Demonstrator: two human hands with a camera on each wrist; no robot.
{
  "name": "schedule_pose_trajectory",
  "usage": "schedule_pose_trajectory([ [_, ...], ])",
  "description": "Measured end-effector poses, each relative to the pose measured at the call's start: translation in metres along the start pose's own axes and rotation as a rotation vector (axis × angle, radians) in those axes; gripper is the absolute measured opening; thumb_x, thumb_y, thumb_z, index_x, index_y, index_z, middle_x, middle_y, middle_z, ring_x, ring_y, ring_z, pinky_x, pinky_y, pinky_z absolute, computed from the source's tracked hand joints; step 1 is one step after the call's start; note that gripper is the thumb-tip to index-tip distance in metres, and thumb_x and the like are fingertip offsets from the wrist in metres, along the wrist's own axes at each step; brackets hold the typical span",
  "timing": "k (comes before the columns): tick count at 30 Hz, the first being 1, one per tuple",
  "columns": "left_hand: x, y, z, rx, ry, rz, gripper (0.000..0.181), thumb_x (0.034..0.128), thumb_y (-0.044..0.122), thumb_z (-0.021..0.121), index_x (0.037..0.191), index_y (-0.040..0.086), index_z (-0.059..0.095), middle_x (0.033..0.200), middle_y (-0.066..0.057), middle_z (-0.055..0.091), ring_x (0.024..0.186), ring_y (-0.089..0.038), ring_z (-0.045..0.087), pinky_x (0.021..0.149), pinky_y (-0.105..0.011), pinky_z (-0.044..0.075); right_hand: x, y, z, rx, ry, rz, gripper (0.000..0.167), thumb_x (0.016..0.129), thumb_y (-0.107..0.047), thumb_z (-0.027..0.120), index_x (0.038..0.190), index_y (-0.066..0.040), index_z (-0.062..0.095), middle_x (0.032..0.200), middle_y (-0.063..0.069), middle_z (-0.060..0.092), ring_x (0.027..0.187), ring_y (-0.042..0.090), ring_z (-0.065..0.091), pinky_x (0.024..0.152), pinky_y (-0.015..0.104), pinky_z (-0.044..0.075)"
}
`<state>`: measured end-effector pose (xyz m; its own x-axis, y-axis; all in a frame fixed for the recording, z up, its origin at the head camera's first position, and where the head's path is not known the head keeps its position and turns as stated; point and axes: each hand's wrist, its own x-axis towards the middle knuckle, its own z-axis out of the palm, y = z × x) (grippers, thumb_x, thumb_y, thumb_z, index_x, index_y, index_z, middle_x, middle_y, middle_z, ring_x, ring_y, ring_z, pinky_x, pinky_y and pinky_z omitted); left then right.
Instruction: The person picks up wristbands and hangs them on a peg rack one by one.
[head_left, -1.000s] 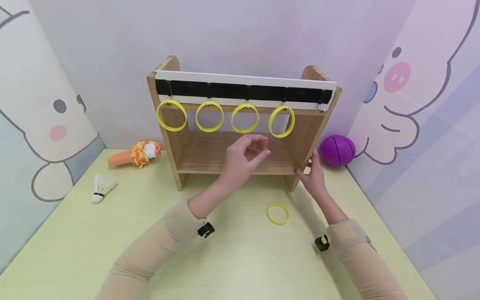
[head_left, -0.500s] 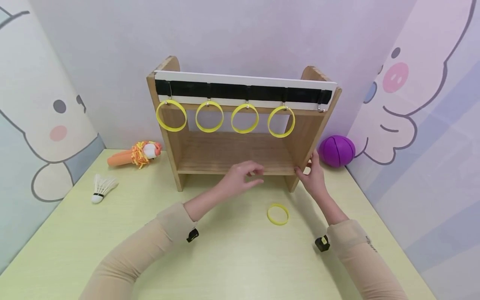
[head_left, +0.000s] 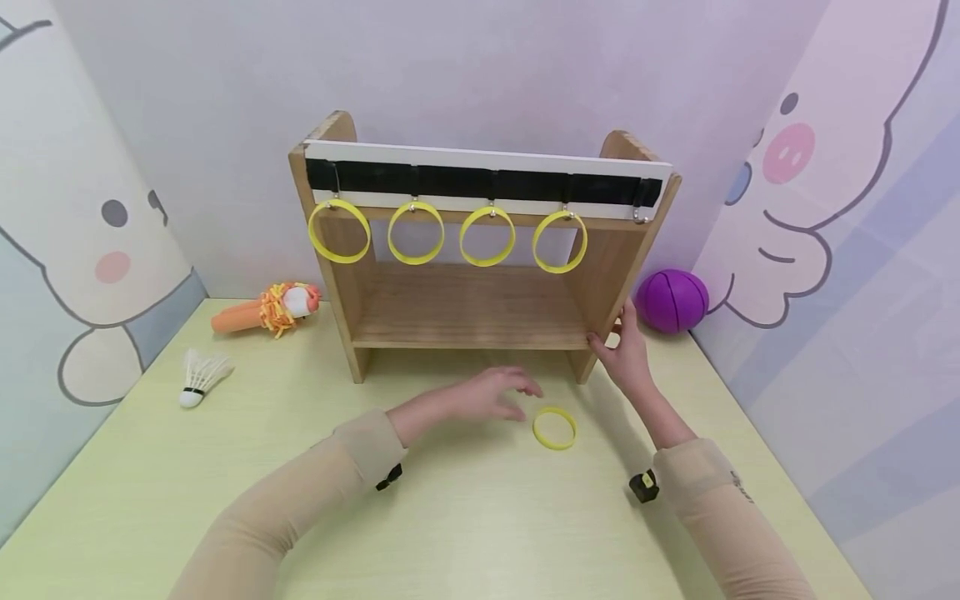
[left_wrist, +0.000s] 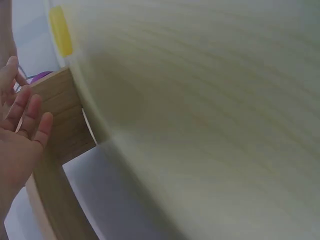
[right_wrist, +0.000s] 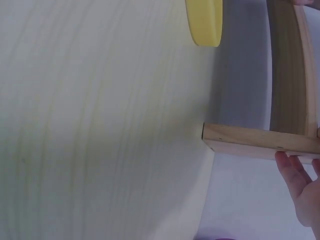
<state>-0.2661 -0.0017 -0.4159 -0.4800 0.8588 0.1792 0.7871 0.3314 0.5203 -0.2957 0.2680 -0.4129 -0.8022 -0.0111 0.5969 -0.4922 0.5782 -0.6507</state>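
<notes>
My left hand hovers low over the table with loosely bent fingers and nothing in them. Just right of its fingertips a thin yellow ring lies flat. Several matching yellow rings hang in a row from hooks along the front of a wooden shelf; the leftmost hanging ring is at the left end, and the rightmost hook bears no ring. My right hand grips the shelf's right side panel low down, its fingers against the outer face in the right wrist view.
A purple ball sits behind the right hand. On the left lie an orange toy with a shaggy collar and a white shuttlecock. Walls with cartoon figures enclose the table at the back and sides.
My left hand has come down from below the hanging rings to the tabletop, close to the loose ring. My right hand keeps its hold on the shelf.
</notes>
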Motion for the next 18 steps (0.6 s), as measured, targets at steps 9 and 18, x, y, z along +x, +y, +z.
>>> schedule_pose_trajectory([
  [9,0.006,-0.002,0.018,0.122,-0.160,-0.034,0.038,0.0847,0.023,0.072,0.121,0.018,0.062,0.109,0.003,0.062,0.105,-0.010,0.053,0.098,-0.026,0.039,0.000,0.000,0.000,0.009,-0.001,-0.007,0.085,0.080,0.006,0.067,0.148,-0.016,0.021,0.130,0.027,0.046,0.093,0.043,0.059,0.069,0.054,0.053],
  [18,0.013,-0.004,0.027,0.154,-0.196,-0.076,0.030,0.0848,0.022,0.072,0.114,0.017,0.065,0.099,0.007,0.061,0.096,-0.007,0.052,0.089,-0.019,0.041,0.000,-0.001,0.000,0.019,-0.004,0.001,0.086,0.079,0.007,0.068,0.147,-0.014,0.021,0.130,0.027,0.045,0.095,0.043,0.059,0.063,0.035,0.057],
])
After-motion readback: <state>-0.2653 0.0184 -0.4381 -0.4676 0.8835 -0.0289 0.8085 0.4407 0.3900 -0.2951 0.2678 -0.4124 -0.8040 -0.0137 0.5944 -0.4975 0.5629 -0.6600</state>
